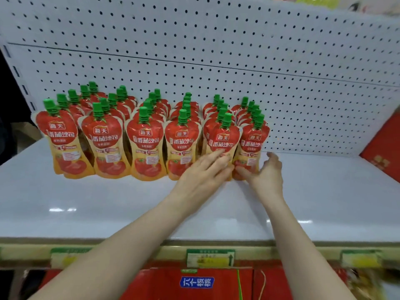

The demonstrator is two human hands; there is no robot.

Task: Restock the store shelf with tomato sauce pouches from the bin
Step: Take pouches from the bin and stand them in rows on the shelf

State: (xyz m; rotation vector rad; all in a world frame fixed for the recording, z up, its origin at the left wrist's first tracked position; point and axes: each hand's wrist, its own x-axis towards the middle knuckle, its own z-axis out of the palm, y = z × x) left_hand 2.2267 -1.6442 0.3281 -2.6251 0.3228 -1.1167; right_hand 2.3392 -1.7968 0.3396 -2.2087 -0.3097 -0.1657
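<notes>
both hands' fingers [218,163] spread open, flanking the front right pouch [249,148] on the shelf [65,202].

pouch rows [147,144] block left; shelf [324,191] right bare

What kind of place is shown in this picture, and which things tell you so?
Most likely a shop aisle. A white pegboard back panel stands behind the shelf, price labels sit on its front edge, and many identical tomato sauce pouches stand in rows.
</notes>
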